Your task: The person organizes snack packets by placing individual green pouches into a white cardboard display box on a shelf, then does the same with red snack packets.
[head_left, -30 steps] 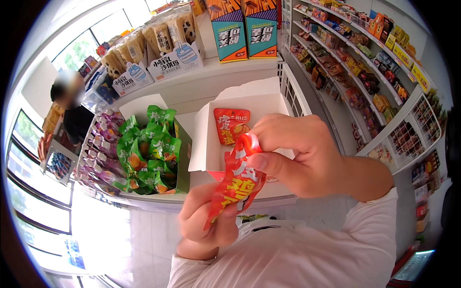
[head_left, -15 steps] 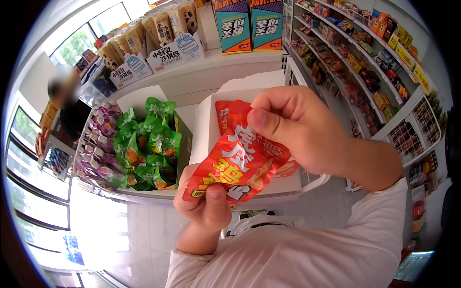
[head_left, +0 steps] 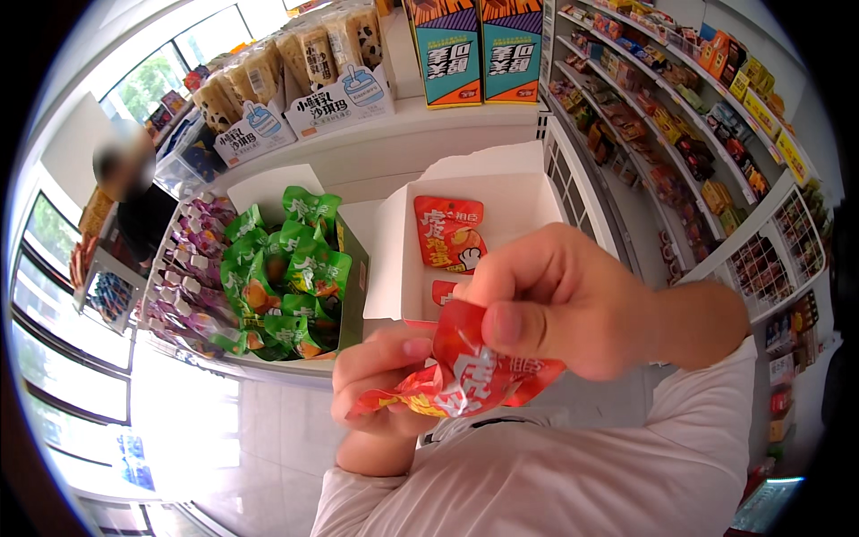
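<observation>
A shiny red snack pouch (head_left: 474, 371) is held between my two hands, tilted and creased, close to my body. My right hand (head_left: 573, 304) pinches its upper edge between thumb and forefinger. The lower left end is gripped by my left hand (head_left: 380, 380), its fingers closed on the foil. Just beyond them stands an open white cardboard box (head_left: 394, 242) with a torn back flap. Inside it lies another red pouch (head_left: 447, 234), and part of one more shows by my right hand.
Left of the white box, a carton holds several green pouches (head_left: 309, 268). Beside it are purple packs (head_left: 183, 277). Boxed pastry bars (head_left: 335, 89) and two teal cartons (head_left: 450, 54) stand on the ledge behind. Snack shelves (head_left: 662, 98) line the right; a person (head_left: 148, 215) is at far left.
Both hands have drawn the red pouch lower and nearer my body, tilting it and folding its face. The box interior and the pouch lying there have come into view.
</observation>
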The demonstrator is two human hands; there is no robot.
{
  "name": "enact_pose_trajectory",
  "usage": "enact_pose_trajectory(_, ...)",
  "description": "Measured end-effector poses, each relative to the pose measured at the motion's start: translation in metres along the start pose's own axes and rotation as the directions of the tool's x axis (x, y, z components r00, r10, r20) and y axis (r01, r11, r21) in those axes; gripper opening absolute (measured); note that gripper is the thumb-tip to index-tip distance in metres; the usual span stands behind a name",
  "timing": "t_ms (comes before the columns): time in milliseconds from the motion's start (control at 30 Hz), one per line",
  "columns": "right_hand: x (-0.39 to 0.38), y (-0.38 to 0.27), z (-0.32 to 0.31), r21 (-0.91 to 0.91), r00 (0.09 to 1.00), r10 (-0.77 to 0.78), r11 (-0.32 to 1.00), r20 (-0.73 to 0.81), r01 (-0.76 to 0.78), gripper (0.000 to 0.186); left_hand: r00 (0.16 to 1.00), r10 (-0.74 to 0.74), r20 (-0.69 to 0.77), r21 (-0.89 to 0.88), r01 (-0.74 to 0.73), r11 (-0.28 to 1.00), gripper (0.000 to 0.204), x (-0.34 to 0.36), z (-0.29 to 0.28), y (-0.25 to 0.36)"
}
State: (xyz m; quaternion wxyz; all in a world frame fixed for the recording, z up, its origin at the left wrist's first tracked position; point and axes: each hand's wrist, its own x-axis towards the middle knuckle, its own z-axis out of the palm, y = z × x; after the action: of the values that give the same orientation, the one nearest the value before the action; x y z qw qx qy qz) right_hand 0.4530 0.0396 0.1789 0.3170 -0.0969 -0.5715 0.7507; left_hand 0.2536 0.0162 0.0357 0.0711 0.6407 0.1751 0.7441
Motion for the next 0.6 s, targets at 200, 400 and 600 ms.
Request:
enact_pose_trajectory(200, 0.0, -0.007, 0.005, -0.012, 0.996, -0.004, 1.0, -0.084, 0.003, 0.028, 0.993, -0.112, -0.048, 0.006, 0.112, 0.994, 0.032, 0.003, -0.008, 0.0)
enact_pose_trajectory(400, 0.011, -0.016, 0.002, -0.266, 0.981, 0.032, 0.96, -0.194, -0.084, 0.017, 0.978, -0.157, -0.135, 0.007, 0.159, 0.987, 0.035, 0.019, 0.002, 0.011)
enact_pose_trajectory(600, 0.027, -0.037, -0.039, -0.543, 0.939, -0.224, 0.839, -0.261, 0.049, 0.011, 0.991, 0.0, -0.135, 0.35, 0.047, 0.936, 0.031, 0.038, -0.005, 0.011)
